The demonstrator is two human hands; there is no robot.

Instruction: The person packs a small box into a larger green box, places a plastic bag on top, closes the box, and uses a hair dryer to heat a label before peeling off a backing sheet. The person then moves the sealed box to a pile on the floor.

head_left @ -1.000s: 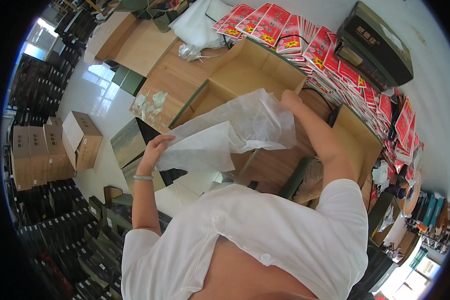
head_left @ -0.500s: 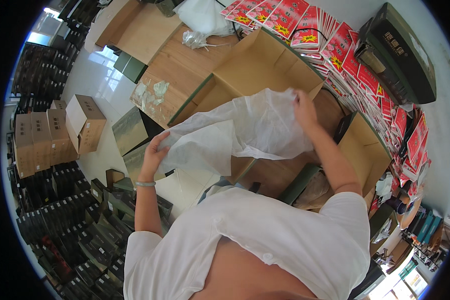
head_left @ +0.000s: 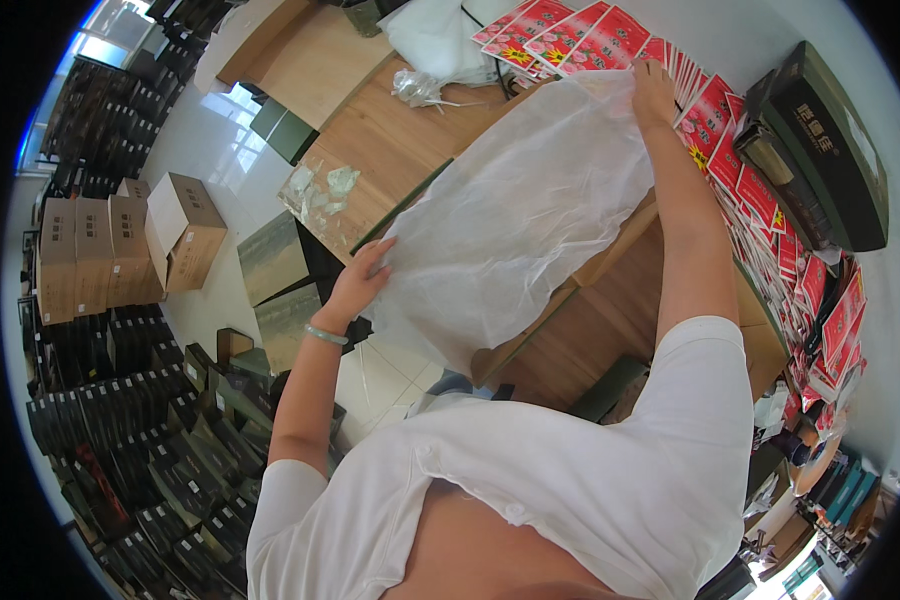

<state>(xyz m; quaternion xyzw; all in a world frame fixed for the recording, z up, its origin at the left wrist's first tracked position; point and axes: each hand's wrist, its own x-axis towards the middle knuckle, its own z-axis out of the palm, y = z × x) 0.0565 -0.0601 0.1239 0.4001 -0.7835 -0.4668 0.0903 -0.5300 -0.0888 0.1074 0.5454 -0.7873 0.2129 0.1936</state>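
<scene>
I hold a large thin white sheet [head_left: 520,215] of soft wrapping material stretched out over an open cardboard box [head_left: 610,255] on the wooden table [head_left: 370,130]. My left hand [head_left: 360,283] grips the sheet's near left edge, a bracelet on its wrist. My right hand [head_left: 653,88] pinches the far corner, arm stretched out over the box toward the red packets. The sheet hides most of the box.
Rows of red flat packets [head_left: 760,190] line the table's right side beside a dark green box [head_left: 820,150]. A white bag [head_left: 435,40] lies at the far end. Brown cartons [head_left: 120,250] and stacks of dark boxes [head_left: 120,450] stand on the tiled floor at left.
The sheet was bunched between my hands a second ago; my right hand has carried its corner farther away and it is now spread wide over the box.
</scene>
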